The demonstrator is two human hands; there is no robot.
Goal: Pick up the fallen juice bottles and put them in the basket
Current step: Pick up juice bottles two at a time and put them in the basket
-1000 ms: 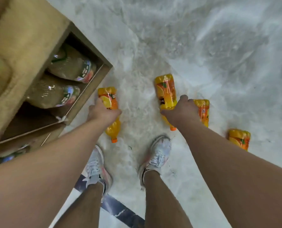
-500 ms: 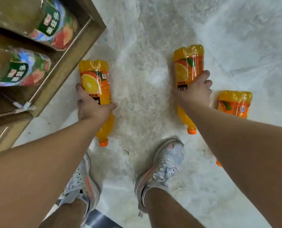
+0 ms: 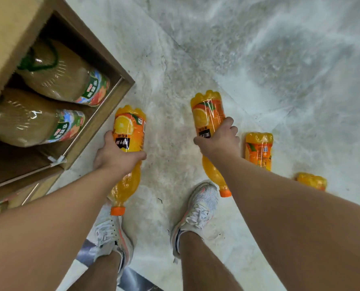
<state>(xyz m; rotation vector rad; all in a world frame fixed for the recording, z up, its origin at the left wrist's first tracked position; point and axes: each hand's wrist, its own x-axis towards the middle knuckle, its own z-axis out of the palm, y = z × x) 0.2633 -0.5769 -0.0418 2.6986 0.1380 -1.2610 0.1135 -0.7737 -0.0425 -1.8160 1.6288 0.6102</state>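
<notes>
Head view, each hand (image 3: 114,156) gripping a juice bottle (image 3: 129,131)

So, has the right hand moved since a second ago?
Yes: the right hand shifted left, off the loose floor bottle, and now grips the neighbouring bottle.

Mottled grey stone floor (image 3: 259,49) beside a wooden shelf unit (image 3: 103,114).

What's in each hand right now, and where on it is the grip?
Left hand grips an orange juice bottle around its labelled middle; right hand grips another orange juice bottle the same way.
</notes>
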